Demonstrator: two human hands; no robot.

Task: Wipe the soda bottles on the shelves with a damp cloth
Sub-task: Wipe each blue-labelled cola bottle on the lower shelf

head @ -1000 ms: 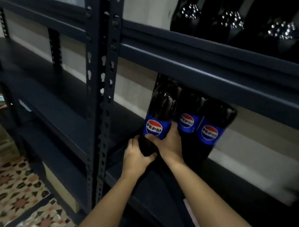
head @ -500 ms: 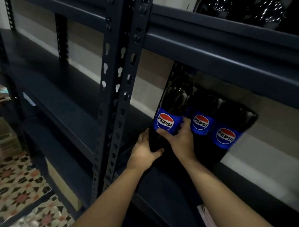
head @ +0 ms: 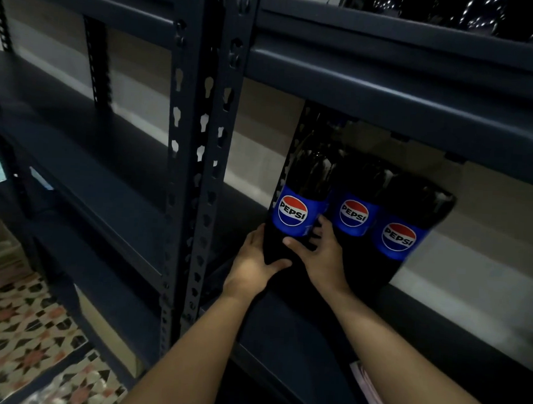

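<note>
Three dark Pepsi bottles with blue labels stand in a row on a dark metal shelf (head: 299, 331). My left hand (head: 253, 265) grips the lower left side of the leftmost bottle (head: 298, 203), thumb across its front. My right hand (head: 321, 253) holds the same bottle from the right, thumb under the label and fingers between it and the middle bottle (head: 355, 211). The third bottle (head: 401, 235) stands at the right. I see no cloth.
A perforated steel upright (head: 199, 168) stands just left of my hands. More dark bottles (head: 481, 15) sit on the shelf above. Shelves to the left hold little. A cardboard box (head: 107, 329) sits low on the patterned tile floor (head: 24, 328).
The view has shifted so the bottles sit further right and lower. Both hands stay on the leftmost bottle, which now stands slightly forward of the others.
</note>
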